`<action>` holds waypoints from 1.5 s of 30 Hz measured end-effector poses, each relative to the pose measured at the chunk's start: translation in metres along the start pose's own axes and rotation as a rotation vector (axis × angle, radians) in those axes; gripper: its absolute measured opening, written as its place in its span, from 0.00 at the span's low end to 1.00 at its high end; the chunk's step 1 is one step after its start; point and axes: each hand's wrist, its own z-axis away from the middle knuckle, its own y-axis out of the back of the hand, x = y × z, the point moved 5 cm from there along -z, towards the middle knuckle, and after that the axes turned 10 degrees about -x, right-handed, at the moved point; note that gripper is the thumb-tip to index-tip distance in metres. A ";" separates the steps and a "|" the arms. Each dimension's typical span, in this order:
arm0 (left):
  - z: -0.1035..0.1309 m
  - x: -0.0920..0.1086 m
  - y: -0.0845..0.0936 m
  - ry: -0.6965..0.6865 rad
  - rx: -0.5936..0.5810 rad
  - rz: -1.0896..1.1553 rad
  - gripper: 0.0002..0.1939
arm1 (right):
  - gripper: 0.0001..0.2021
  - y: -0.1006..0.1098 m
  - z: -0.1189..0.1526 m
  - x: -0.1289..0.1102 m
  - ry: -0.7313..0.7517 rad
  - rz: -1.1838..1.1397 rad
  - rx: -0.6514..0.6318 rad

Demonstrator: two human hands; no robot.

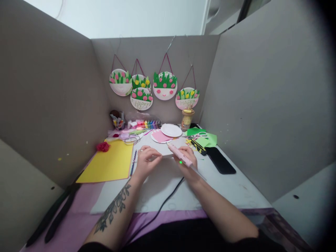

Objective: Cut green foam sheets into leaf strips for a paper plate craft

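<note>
My right hand (189, 159) is wrapped round a pink hot glue gun (181, 155), its nozzle pointing away to the upper left. A green light glows on its side and a clear glue stick (198, 173) sticks out of its back end. In my left hand (147, 159), thumb and fingers pinch the edge of a thin white paper piece (167, 152), seen nearly edge-on. That piece spans the gap between both hands, below the nozzle; whether my right fingers also touch it is hidden. A black cord (168, 198) runs across the table beneath my hands.
Yellow sheets (110, 162) and pens (133, 162) lie left. Paper plates (171, 130) and pink paper (160, 135) lie ahead. At right are green paper (210, 139), scissors (198, 135), a cutter (198, 147) and a black phone (220, 160). Grey partitions (262, 105) enclose the table.
</note>
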 end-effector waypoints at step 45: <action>0.003 -0.004 -0.006 0.021 -0.037 -0.149 0.06 | 0.06 -0.003 0.002 -0.006 0.051 0.060 -0.018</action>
